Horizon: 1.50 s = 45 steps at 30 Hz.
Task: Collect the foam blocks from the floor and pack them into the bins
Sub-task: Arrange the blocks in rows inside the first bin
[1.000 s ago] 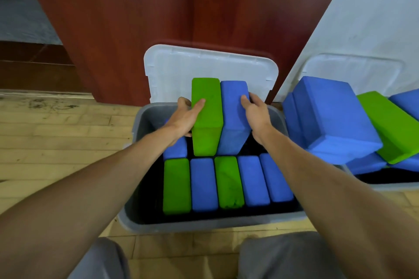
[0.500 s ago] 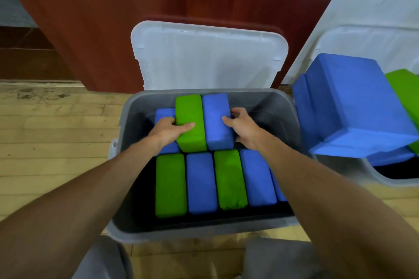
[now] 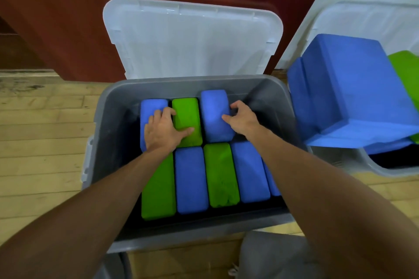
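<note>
Grey bin on wooden floor, white lid propped open at 12 o'clock. Far row: blue block, green block, second blue block sitting higher, tilted. Near row of five blocks, green and blue, packed side by side. Left hand flat, fingers spread across blue and green blocks. Right hand curled around raised blue block's right edge. Second bin at 3 o'clock, heaped with blocks.

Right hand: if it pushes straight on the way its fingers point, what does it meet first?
The right hand points left, already against the raised blue block. Beyond it sits the green block, probably next, though depth is unclear.
</note>
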Available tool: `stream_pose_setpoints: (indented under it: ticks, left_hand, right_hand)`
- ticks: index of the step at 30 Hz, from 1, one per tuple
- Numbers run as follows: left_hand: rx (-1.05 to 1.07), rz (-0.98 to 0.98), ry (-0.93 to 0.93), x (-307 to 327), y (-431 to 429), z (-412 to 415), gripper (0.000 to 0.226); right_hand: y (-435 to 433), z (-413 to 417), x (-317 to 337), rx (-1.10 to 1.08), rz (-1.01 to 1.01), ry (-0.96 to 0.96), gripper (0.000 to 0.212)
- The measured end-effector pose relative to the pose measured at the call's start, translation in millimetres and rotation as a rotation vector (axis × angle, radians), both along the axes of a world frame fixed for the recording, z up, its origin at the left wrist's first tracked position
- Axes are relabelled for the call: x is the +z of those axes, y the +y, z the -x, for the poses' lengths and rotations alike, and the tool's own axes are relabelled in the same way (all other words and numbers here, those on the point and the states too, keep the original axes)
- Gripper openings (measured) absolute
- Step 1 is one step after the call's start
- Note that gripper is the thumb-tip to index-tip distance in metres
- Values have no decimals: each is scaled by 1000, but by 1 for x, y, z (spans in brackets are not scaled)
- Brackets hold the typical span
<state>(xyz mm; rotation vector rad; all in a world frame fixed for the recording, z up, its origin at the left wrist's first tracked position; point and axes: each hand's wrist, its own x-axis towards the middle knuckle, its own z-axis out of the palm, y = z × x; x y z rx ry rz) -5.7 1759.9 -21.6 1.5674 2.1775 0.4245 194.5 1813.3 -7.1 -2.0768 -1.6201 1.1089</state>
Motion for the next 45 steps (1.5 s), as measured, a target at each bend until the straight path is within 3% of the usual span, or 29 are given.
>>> stream_pose_setpoints:
  ticks: [8,11,15,19,22,29,34,38,40,45]
  left_hand:
    - [-122,4,112,4,-3,-10,61]
    - [-213,108,163,13,-8,-9,54]
    - [-275,216,-4,42,-7,-6,47]
    - [-320,125,-154,83,0,-23,38]
    - [-350,74,-230,112,6,-44,31]
    - [-444,-3,-258,169,17,-107,27]
    - [-598,-148,-319,202,17,-186,23]
    - [-792,-100,-271,199,19,-249,26]
    - [-874,-56,-165,186,23,-267,40]
    - [-891,-294,244,159,31,-275,49]
  right_hand:
    - [-7,4,-4,42,-23,-65,45]
    - [-10,6,0,88,-16,-130,46]
    - [-20,1,18,229,33,-263,57]
    - [-32,-13,56,318,-123,-394,32]
    - [-37,-28,97,335,-239,-394,28]
    - [-48,-82,182,35,-530,-336,37]
    - [-63,-163,196,-373,-640,-214,41]
    - [-65,-218,173,-681,-449,-128,39]
    - [-64,-235,156,-791,-328,-45,46]
    - [-68,-251,118,-955,-98,376,69]
